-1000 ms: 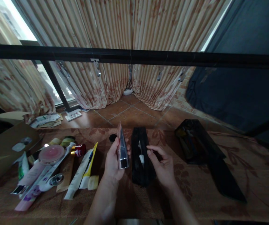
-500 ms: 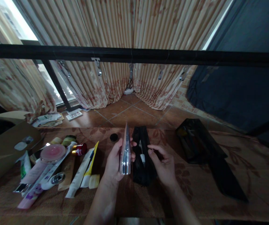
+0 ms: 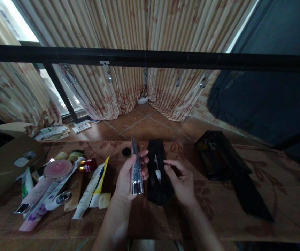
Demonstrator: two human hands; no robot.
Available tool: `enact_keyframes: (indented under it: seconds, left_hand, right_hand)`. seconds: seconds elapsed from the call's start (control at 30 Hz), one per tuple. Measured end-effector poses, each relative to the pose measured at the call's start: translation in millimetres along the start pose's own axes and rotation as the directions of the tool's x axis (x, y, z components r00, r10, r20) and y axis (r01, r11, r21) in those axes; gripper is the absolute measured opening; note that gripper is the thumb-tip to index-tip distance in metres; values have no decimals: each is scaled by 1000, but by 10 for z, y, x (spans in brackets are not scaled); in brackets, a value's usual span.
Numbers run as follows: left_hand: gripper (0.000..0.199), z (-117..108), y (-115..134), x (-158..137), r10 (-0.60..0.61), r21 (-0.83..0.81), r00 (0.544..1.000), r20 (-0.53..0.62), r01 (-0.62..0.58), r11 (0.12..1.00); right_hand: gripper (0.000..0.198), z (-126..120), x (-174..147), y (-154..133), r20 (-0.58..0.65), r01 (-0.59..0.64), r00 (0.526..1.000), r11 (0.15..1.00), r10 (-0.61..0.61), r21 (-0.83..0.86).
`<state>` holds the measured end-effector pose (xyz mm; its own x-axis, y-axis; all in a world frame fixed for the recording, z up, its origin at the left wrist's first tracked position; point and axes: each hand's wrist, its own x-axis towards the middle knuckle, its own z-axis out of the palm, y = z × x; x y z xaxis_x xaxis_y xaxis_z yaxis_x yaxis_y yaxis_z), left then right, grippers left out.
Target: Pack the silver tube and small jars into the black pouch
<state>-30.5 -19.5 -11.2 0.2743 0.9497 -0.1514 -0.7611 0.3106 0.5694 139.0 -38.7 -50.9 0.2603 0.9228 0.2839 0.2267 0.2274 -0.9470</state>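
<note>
My left hand (image 3: pixel 124 181) is wrapped round a shiny silver squeeze tube (image 3: pixel 136 172), its flat end pointing away and its chrome cap towards me. Just right of it a long black zip pouch (image 3: pixel 153 195) lies unzipped on the cloth. Inside the pouch a white-ended item (image 3: pixel 158 174) shows through the opening; the rest of its contents is dark. With thumb and forefinger together, my right hand (image 3: pixel 183 183) pinches the pouch's right edge. A small black round cap (image 3: pixel 126 151) sits beyond my left hand.
Left on the patterned cloth (image 3: pixel 283 188) lie several cosmetic tubes, a pink round container (image 3: pixel 58 169) and a red jar (image 3: pixel 89 165). A cardboard box (image 3: pixel 6 167) stands at far left. On the right is an open black case (image 3: pixel 209 157) with its flap folded out. A dark rail (image 3: pixel 165 58) crosses beyond.
The silver tube has shifted slightly left and rolled in my left hand, so its face looks darker. My right hand stays at the pouch's edge. The view has tipped a little.
</note>
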Motion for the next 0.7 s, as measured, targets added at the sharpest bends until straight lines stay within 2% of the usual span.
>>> enact_keyframes:
  seconds: [0.13, 0.43, 0.7]
  left_hand:
    - [43, 18, 15, -7, -7, -39, 999, 36, 8, 999]
    - [41, 64, -17, -35, 45, 152, 998, 54, -53, 987]
    - [47, 86, -14, -41, 57, 137, 997, 57, -65, 988]
  right_hand:
    - [17, -2, -1, 30, 1, 3, 1000, 1000, -3, 0]
    - [18, 0, -3, 38, 3, -12, 1000, 1000, 12, 4]
    - [17, -1, -2, 28, 1, -26, 1000, 1000, 26, 17]
